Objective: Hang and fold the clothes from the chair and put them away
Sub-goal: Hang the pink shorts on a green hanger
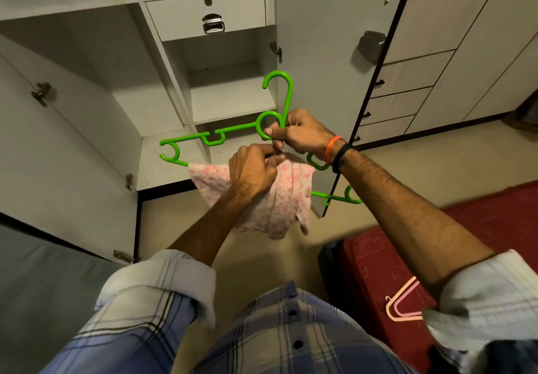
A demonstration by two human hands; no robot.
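Note:
A bright green plastic hanger (233,129) is held in front of the open wardrobe (230,94), its hook pointing up. My right hand (302,136) grips the hanger at the ring below the hook. A small pale pink printed garment (279,199) is draped over the hanger's lower bar and hangs down. My left hand (251,168) pinches the garment's top edge just under my right hand. The right end of the hanger sticks out past my right wrist.
The wardrobe has white shelves, a drawer with a metal handle (213,23) and doors swung open on both sides. A dark red plastic chair (375,266) stands at the lower right with a pink hanger (400,305) on it. A grey surface lies at the lower left.

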